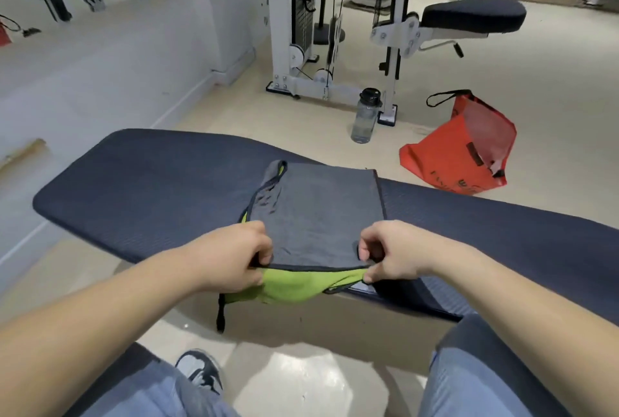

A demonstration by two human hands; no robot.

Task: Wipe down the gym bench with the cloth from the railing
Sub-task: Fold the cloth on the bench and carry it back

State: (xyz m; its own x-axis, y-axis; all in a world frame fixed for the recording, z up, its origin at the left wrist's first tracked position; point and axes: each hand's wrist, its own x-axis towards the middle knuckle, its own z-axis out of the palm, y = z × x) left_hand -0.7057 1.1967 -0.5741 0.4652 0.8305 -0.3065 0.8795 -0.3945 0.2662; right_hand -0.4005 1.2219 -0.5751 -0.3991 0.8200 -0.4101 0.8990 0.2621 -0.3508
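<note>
A dark padded gym bench (150,189) runs across the middle of the head view. On it lies a cloth (318,212), grey on top and bright green underneath, folded over itself. My left hand (234,252) pinches the cloth's near left corner. My right hand (392,252) pinches its near right corner. Between the hands the near edge is lifted, and the green side hangs over the bench's front edge with a dark loop dangling below it.
Beyond the bench a clear water bottle (365,118) stands on the beige floor beside an orange bag (452,148). A white cable machine (315,21) with a black seat (472,16) stands further back. My knees and one shoe (201,373) are below.
</note>
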